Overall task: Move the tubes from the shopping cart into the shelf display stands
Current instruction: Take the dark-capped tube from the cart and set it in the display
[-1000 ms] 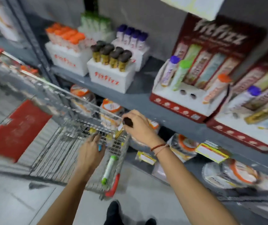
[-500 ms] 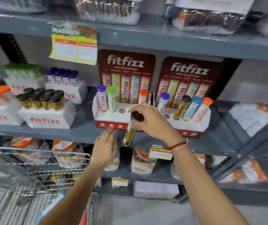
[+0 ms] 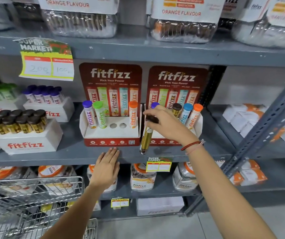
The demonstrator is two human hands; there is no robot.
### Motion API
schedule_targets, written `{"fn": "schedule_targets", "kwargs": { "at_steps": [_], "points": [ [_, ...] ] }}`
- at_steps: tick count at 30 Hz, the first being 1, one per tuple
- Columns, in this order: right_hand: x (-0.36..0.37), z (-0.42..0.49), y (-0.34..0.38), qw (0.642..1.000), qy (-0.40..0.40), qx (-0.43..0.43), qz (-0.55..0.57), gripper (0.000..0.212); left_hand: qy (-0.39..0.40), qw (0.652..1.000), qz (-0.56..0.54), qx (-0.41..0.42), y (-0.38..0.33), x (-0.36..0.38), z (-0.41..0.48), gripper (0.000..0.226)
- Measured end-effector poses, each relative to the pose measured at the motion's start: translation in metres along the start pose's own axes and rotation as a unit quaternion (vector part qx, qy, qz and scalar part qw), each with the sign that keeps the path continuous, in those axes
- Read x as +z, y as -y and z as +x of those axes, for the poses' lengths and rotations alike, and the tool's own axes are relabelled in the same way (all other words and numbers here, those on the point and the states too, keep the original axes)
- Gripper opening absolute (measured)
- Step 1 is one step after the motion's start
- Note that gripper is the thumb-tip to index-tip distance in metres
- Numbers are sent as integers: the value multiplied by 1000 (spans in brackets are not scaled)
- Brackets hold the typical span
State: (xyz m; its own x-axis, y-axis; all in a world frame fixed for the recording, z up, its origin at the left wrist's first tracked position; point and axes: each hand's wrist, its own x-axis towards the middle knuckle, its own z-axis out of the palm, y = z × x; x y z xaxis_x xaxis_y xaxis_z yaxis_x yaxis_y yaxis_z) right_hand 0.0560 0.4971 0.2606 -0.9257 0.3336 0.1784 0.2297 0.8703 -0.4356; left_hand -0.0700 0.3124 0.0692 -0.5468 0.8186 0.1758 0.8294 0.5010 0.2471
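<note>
My right hand (image 3: 168, 125) grips a gold tube with a brown cap (image 3: 146, 137) by its top; the tube hangs upright in front of the gap between two red fitfizz display stands. The left stand (image 3: 110, 135) holds purple-, green- and orange-capped tubes, with two empty holes (image 3: 118, 125) between them. The right stand (image 3: 198, 123) holds several tubes, partly hidden by my hand. My left hand (image 3: 107, 167) lies flat, fingers apart, against the grey shelf edge below the left stand. The wire shopping cart (image 3: 34, 195) is at the lower left.
White fitfizz boxes with brown-capped tubes (image 3: 26, 135) and purple-capped tubes (image 3: 48, 104) stand on the shelf to the left. Jars fill the shelves above and below. A slanted grey metal upright (image 3: 259, 133) crosses at right. Price tags (image 3: 46, 66) hang from the shelf edges.
The view rose from the cart to the shelf. My right hand lifted the gold tube out of the cart up to the stands; my left hand left the cart and reached the shelf edge.
</note>
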Motion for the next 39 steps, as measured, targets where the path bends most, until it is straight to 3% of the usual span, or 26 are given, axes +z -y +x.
{"fn": "schedule_targets", "kwargs": {
  "at_steps": [9, 14, 22, 28, 33, 39],
  "points": [
    [10, 41, 18, 999, -24, -29, 2, 34, -15, 999, -24, 36, 20, 6, 2, 44],
    [13, 65, 32, 996, -24, -24, 78, 33, -23, 999, -27, 40, 29, 4, -1, 43],
    [15, 100, 45, 999, 29, -43, -11, 42, -40, 997, -35, 50, 35, 4, 1, 43],
    [23, 123, 47, 999, 34, -13, 20, 22, -45, 997, -33, 52, 36, 6, 0, 44],
    [32, 133, 48, 999, -33, -1, -20, 43, -36, 998, -31, 51, 36, 8, 0, 45],
    [40, 142, 48, 997, -47, 46, -28, 46, -23, 998, -16, 58, 40, 10, 0, 48]
  ]
}}
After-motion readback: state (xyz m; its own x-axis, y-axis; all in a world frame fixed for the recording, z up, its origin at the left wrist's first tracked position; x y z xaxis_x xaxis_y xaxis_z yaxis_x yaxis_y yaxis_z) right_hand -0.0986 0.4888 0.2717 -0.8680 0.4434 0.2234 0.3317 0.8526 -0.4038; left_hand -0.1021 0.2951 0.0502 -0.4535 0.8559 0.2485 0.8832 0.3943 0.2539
